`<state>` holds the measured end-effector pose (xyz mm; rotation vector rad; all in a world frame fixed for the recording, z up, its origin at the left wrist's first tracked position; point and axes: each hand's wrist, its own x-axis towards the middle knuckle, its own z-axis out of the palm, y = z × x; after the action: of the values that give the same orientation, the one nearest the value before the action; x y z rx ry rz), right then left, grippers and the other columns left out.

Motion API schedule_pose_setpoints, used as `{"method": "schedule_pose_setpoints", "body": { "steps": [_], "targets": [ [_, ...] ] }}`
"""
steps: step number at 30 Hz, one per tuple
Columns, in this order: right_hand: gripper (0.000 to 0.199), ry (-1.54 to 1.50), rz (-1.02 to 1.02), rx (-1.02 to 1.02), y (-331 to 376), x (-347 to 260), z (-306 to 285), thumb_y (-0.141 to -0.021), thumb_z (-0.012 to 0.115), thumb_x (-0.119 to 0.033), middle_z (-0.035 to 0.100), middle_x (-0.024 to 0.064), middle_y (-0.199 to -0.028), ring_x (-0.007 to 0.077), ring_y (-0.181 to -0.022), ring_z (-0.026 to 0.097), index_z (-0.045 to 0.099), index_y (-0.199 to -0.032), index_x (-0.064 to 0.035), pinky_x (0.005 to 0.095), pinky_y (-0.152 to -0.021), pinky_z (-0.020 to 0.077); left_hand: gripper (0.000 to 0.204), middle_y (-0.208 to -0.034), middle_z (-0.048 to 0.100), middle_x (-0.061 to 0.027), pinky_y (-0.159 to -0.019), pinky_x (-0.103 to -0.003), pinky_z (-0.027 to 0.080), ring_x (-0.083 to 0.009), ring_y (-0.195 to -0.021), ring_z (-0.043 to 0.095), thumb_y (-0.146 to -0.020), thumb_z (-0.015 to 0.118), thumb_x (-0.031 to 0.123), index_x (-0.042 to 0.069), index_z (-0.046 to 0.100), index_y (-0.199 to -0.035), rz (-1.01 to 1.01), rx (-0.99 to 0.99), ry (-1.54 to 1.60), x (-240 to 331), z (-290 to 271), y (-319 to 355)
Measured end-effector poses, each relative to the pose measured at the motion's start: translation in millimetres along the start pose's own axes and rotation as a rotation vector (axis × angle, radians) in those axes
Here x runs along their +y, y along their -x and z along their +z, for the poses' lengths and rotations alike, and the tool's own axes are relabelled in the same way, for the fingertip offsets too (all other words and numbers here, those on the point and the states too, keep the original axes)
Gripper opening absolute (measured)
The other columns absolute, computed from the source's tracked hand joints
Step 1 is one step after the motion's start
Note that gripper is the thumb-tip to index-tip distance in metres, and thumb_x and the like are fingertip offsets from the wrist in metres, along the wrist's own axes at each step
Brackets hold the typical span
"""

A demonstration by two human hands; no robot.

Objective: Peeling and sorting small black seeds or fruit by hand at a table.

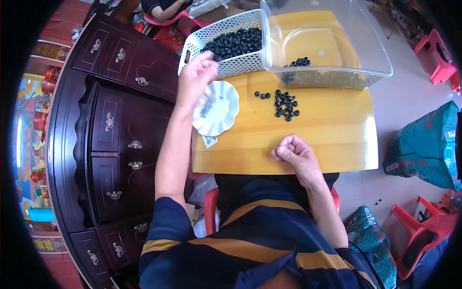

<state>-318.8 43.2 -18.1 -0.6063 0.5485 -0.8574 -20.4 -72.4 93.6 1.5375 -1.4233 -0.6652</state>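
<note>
My left hand [196, 76] is over the near left edge of a white perforated basket [240, 66], fingers slightly blurred and loosely apart, with nothing visible in them. Small black ring-shaped parts [236, 43] fill much of that basket. Just below this hand lies a white scalloped dish [226, 118] holding tiny silvery pieces [208, 107]. My right hand [299, 156] rests above the table's near edge, thumb pressed to curled fingers; whatever they hold, if anything, is hidden. Beyond it, several loose black ring-shaped parts [286, 103] lie in a cluster on the yellow table [250, 144].
A large clear plastic bin [332, 72] stands at the back right with a few black parts inside. Dark wooden drawers [120, 120] border the table's left. Teal sacks [426, 147] and red stools [428, 231] are on the right. Another person's arm [168, 9] shows at the back.
</note>
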Motion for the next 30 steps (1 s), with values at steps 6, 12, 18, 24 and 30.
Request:
{"method": "schedule_pose_setpoints", "body": {
  "steps": [6,12,18,24,30],
  "targets": [
    [0.011,0.013,-0.002,0.027,-2,0,-1,-0.098,0.067,-0.013,0.065,0.0019,-0.087,0.0103,-0.083,0.062,0.059,-0.096,-0.006,0.0241,-0.08,0.0489,0.022,-0.092,0.072,-0.0017,-0.072,-0.023,0.053,-0.0063,-0.08,0.065,-0.09,0.068,0.003,0.002,0.072,-0.111,0.096,-0.082,-0.193,-7,22,12],
    [0.01,-0.011,-0.005,0.019,-2,0,0,-0.098,0.066,-0.012,0.065,0.0027,-0.087,0.0108,-0.083,0.061,0.058,-0.096,-0.0056,0.0243,-0.08,0.0483,0.025,-0.088,0.07,-0.0114,-0.072,-0.036,0.055,-0.0271,-0.077,0.068,-0.081,0.076,0.012,0.004,0.074,-0.104,0.464,-0.193,-0.701,-29,78,48],
    [0.011,0.005,-0.009,0.022,-2,0,0,-0.099,0.066,-0.013,0.065,0.0026,-0.087,0.0106,-0.084,0.061,0.058,-0.097,-0.0056,0.0241,-0.081,0.0486,0.02,-0.089,0.07,-0.0111,-0.074,-0.04,0.055,-0.0297,-0.082,0.069,-0.084,0.074,0.019,0.006,0.075,-0.099,0.365,-0.199,-0.754,-41,100,48],
    [0.011,0.004,-0.005,0.023,-2,3,-2,-0.1,0.064,-0.016,0.068,0.0039,-0.093,0.0097,-0.086,0.063,0.059,-0.104,-0.0059,0.0242,-0.082,0.0505,0.015,-0.079,0.068,-0.0092,-0.064,-0.036,0.053,-0.0237,-0.071,0.068,-0.082,0.075,0.014,0.005,0.075,-0.095,0.251,-0.259,-0.688,-24,99,73],
    [0.018,-0.149,0.08,0.077,-4,4,-6,-0.104,0.057,-0.021,0.069,0.0049,-0.103,0.0114,-0.086,0.066,0.058,-0.115,-0.0066,0.0277,-0.083,0.0559,0.013,-0.075,0.064,-0.0043,-0.06,-0.027,0.048,-0.0132,-0.066,0.061,-0.081,0.077,0.007,0.002,0.073,-0.093,0.053,-0.405,-0.158,25,98,131]
  ]
}}
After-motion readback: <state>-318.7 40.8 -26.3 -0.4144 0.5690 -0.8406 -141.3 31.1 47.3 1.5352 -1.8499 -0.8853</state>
